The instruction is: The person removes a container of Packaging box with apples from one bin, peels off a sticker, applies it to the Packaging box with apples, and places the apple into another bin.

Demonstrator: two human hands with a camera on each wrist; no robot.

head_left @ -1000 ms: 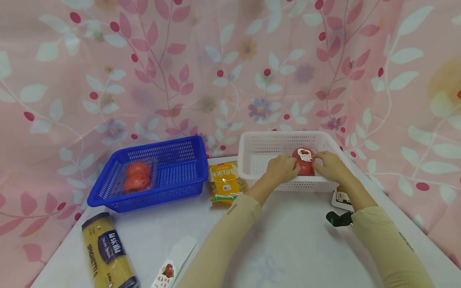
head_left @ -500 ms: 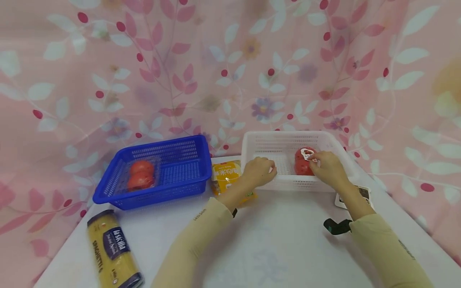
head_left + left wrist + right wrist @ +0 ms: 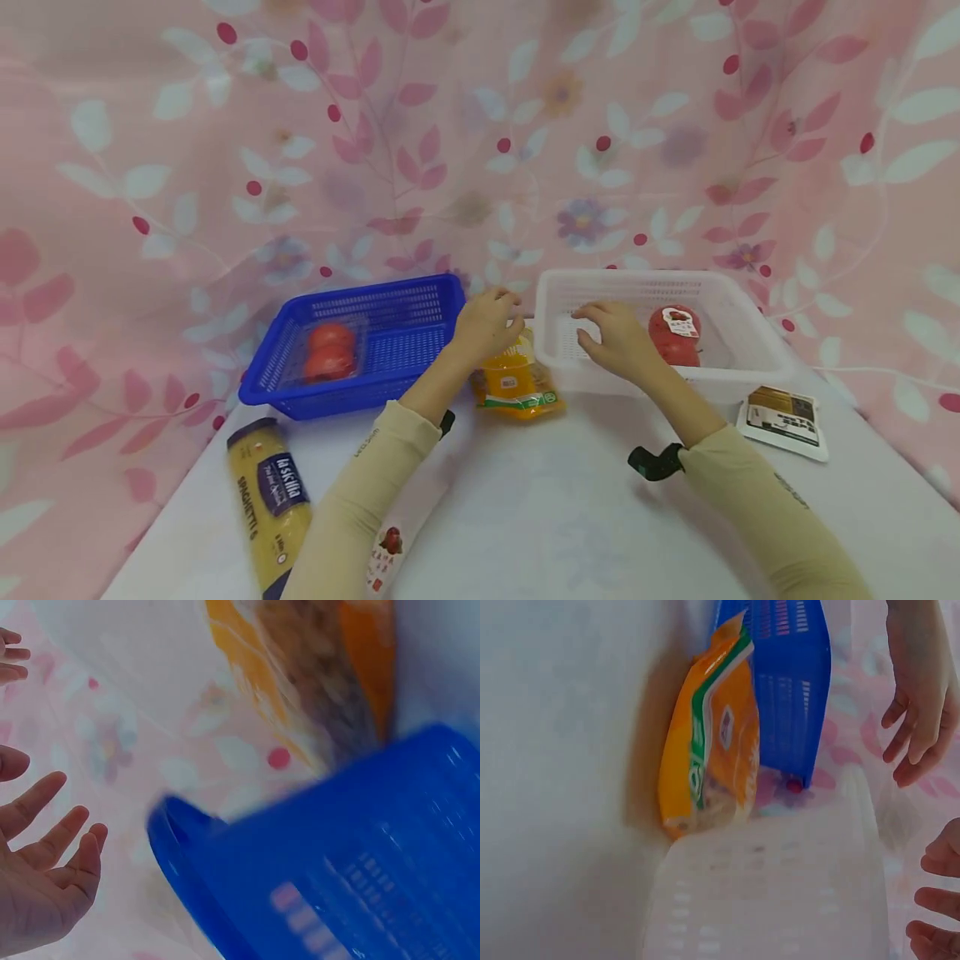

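My left hand (image 3: 489, 323) hovers over the right end of the blue basket (image 3: 360, 390) and the yellow-orange bag (image 3: 517, 387), its fingers loosely bent and holding nothing. Above the left part of the white basket (image 3: 637, 379), my right hand (image 3: 617, 337) has its thumb and fingers spread apart, also without anything in them. A pack of red tomatoes (image 3: 675, 342) with a white sticker lies in the white basket, right of the right hand. In the left wrist view, the left hand (image 3: 56, 870) is beside the blue basket's rim (image 3: 176, 855).
Another tomato pack (image 3: 330, 354) lies inside the blue basket. A spaghetti packet (image 3: 273, 492) is at the front left, near a white strip with a tomato picture (image 3: 390, 542). Right of the white basket lies a flat white-edged pack (image 3: 783, 421).
The right hand has let go of the sticker on the tomato pack and moved left. My left hand has withdrawn leftward from the white basket. The head view has shifted too.
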